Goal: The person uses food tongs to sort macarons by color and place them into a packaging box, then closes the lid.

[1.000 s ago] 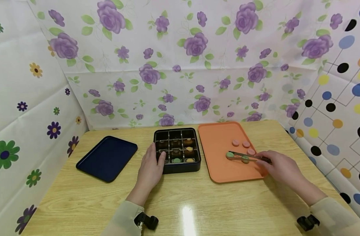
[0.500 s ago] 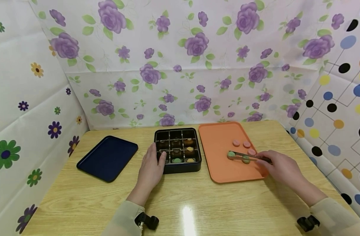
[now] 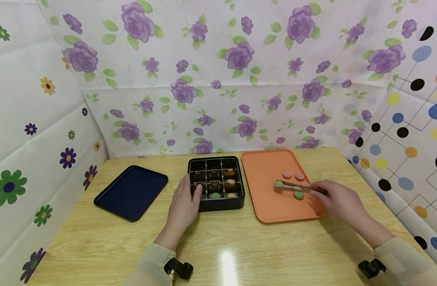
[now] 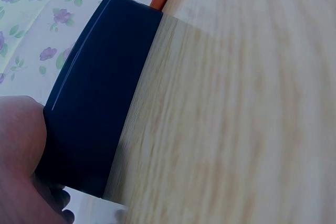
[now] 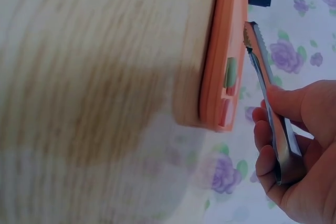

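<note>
My left hand point(image 3: 183, 204) rests on the left front corner of a black divided box point(image 3: 221, 203), fingers along its side and thumb over the front rim. In the left wrist view the box's dark wall point(image 4: 100, 93) lies beside the hand. My right hand point(image 3: 341, 202) grips metal tongs point(image 5: 265, 77) with serrated tips. A green macaron point(image 3: 278, 184) is at the tips, above the orange tray point(image 3: 268, 208). Another green macaron point(image 3: 298, 195) lies beneath the tongs, and pink macarons point(image 3: 287, 174) sit behind them.
Inside the box, several clear-lined compartments hold a green macaron point(image 3: 215, 195) and yellow ones point(image 3: 232, 195). A dark blue lid-like tray point(image 3: 130, 192) lies at the left on the wooden table point(image 3: 204, 250). Patterned cloth walls point(image 3: 211, 119) enclose the back and sides.
The tongs and the green macaron at their tips have risen slightly off the tray. One pink macaron is now mostly covered by the tongs. My left hand stays on the box.
</note>
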`<state>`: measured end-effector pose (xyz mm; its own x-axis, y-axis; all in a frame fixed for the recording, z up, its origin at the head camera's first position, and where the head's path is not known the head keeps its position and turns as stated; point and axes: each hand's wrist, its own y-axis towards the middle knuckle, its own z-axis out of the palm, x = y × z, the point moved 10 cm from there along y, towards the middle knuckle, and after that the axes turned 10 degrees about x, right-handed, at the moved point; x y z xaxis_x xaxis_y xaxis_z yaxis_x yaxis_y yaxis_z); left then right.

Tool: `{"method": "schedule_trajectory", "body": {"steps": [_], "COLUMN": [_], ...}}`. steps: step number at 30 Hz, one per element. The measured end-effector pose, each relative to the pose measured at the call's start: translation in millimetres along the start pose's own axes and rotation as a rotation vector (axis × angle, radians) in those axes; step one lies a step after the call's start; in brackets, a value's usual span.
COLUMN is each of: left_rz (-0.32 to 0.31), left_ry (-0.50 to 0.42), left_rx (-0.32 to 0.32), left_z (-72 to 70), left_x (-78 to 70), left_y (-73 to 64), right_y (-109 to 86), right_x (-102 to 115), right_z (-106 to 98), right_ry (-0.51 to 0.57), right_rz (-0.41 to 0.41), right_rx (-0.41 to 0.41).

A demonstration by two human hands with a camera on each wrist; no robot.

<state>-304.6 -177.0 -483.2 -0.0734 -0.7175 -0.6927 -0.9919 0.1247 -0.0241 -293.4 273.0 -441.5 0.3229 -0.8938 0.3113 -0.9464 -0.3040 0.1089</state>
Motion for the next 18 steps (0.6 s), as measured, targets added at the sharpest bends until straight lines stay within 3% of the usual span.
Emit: {"method": "schedule_trajectory", "body": {"steps": [18], "left_rz": [0.006], "left_ry": [-0.007], "left_rx": [-0.004], "left_z": [0.4], "left_x": [1.2], "left_y": [0.6], "right_y": [12.8], "right_x": [20], "right_z": [-13], "right_ry": [0.046], "right_rz": [-0.021], "right_rx": [-0.010]}}
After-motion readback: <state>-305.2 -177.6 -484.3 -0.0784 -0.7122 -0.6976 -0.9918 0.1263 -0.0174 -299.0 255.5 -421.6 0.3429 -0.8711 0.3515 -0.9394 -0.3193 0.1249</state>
